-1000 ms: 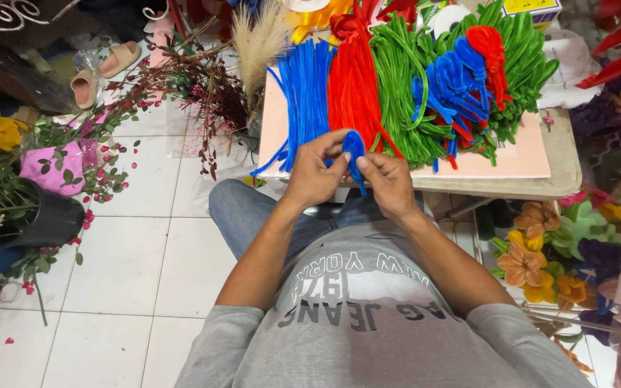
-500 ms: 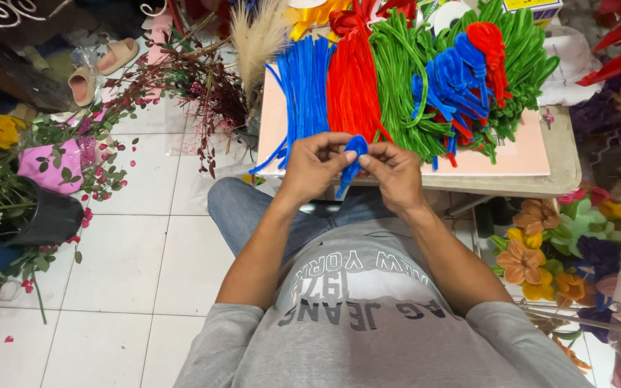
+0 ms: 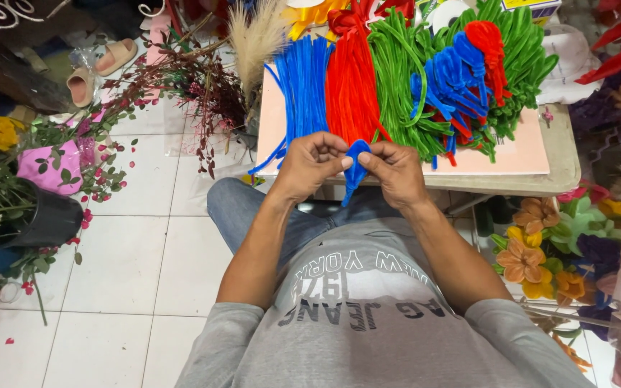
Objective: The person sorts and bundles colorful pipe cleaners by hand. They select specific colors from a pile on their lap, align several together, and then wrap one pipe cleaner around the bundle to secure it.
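1. The floor fills the left and lower left of the frame: large white glossy tiles with dark grout lines, scattered with small red petals.
2. A small desk with a pale, worn top stands at upper centre and right, its near edge rounded at the corner.
3. A black pot of leafy stems sits at the left edge, with a pink wrapped bunch just above it.
4. A pair of pale pink sandals lies in the upper left.
5. Orange and yellow artificial flowers crowd the right edge.
6. The light is even and soft.
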